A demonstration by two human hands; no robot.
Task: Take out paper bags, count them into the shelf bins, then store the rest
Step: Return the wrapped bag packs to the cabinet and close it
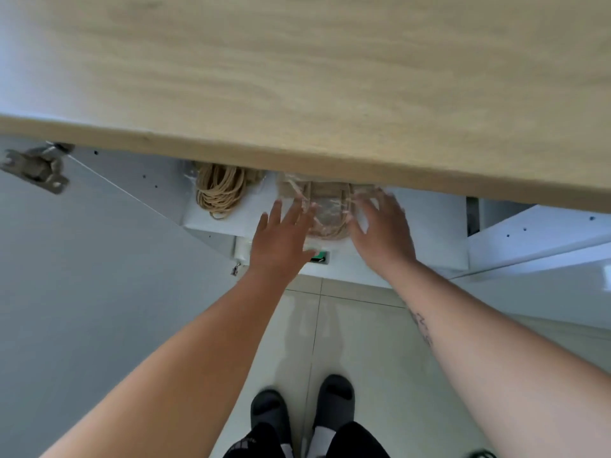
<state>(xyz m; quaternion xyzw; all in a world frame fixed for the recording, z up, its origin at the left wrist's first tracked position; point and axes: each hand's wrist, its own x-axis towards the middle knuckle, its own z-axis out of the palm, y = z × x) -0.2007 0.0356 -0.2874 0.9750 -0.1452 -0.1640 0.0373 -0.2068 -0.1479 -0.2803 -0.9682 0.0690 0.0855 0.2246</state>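
Viewpoint: looking straight down past a wooden worktop [330,77] into an open white cabinet beneath it.
Paper bags: a bundle of brown paper bags [325,206] wrapped in clear plastic lies on the cabinet shelf [426,226], its far part hidden under the worktop edge; rope handles show through the wrap.
Left hand: the left hand [281,239] is spread wide with fingers apart, palm down, at the bundle's left side; its fingertips reach the edge of the wrap, but it holds nothing.
Right hand: the right hand [383,229] is also spread wide, palm down, at the bundle's right side, fingers over the wrap's edge; motion blur leaves it unclear whether they press on it, and nothing is gripped.
Bundle and hands: the bundle lies between the two hands, just ahead of the palms.
Twine: a coil of tan twine [220,190] sits on the same shelf, left of the bundle and apart from the left hand.
Door: the open cabinet door [82,292] stands at left, with a metal hinge [36,166] near its top.
Floor: pale tiles below, with two dark shoes [302,408] at the bottom centre.
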